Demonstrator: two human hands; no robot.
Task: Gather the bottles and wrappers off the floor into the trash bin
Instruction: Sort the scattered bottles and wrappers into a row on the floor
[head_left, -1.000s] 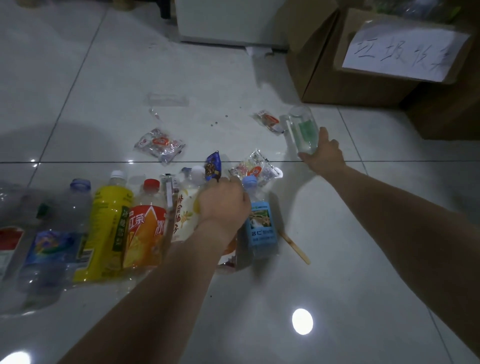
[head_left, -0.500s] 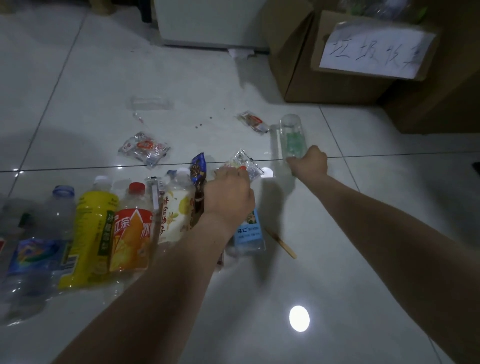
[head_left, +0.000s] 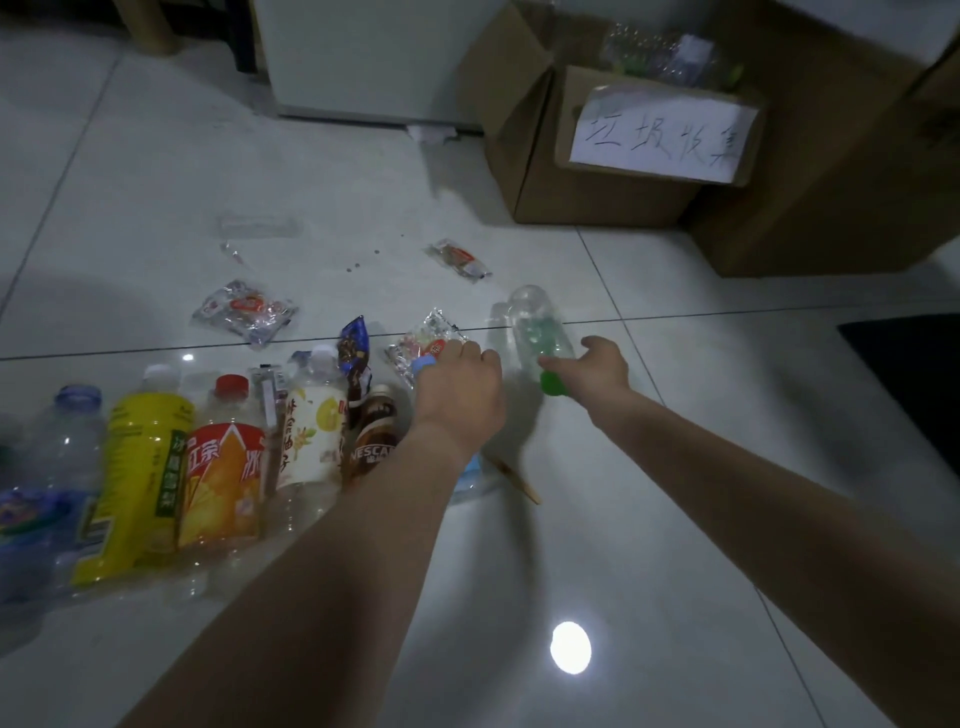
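Though blurred, right hand (head_left: 597, 366) grips clear bottle (head_left: 537, 330).

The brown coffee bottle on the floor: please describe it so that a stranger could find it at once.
Look at the row of bottles lying on the white tiled floor, left of the person's left hand. The brown coffee bottle is the last in the row before that forearm. It alone is dark brown with a NESCAFE label; its neighbours are clear, yellow or orange.
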